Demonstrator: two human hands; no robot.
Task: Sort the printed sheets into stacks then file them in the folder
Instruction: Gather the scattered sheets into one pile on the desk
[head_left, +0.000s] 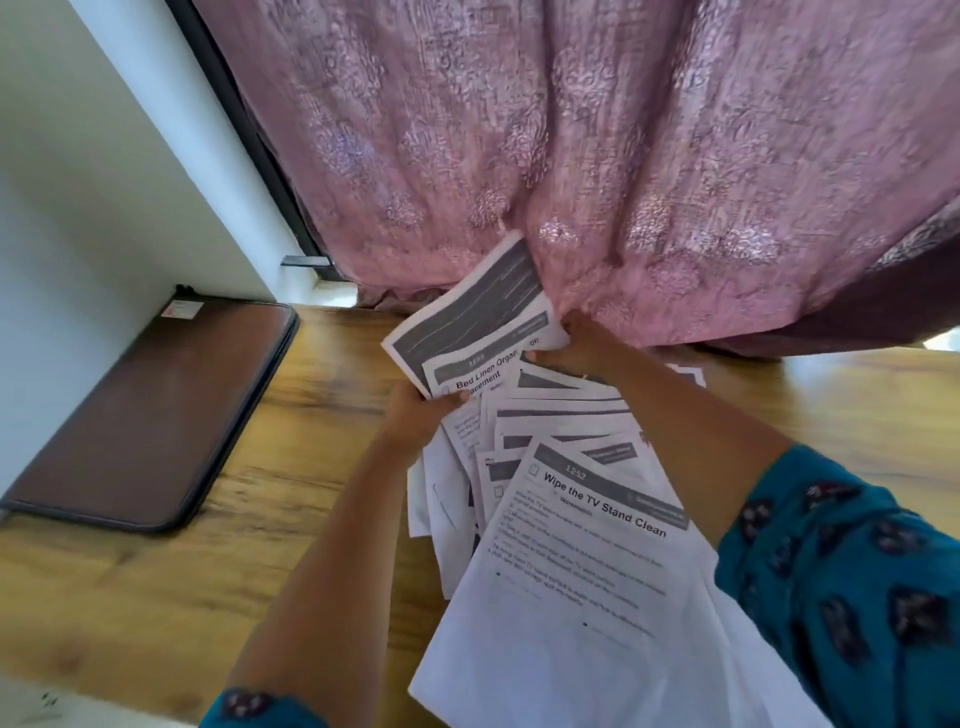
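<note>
White printed sheets (561, 525) are lying in a loose, overlapping fan on the bench (218, 561), the nearest one headed "Wipe the TV Stand Clean" and reaching almost to the near edge. No sorted stacks are being shown yet, so the sorting is judged to be at an early stage. A small bundle of sheets (478, 322) is being held raised at the far end of the fan: its lower corner is being pinched by the left hand (415, 415), and its right edge is being gripped by the right hand (576, 343), so each grip is closed on paper.

Several slips are being risked. With the bundle held only at its edges, inner sheets could be shed back onto the pile. The teal sleeve (841, 582) is lying over the near sheets, so they could be dragged toward the edge and dropped. The raised bundle is touching the pink curtain (571, 156), where a corner could be caught and creased.

A wood-grain surface is being shown by the bench. A dark brown folder (156, 410) is lying closed, well apart to the left, beside a white wall (78, 182). Beyond, the far side is being covered by the patterned curtain, with a dark window frame (249, 145) at its left.
</note>
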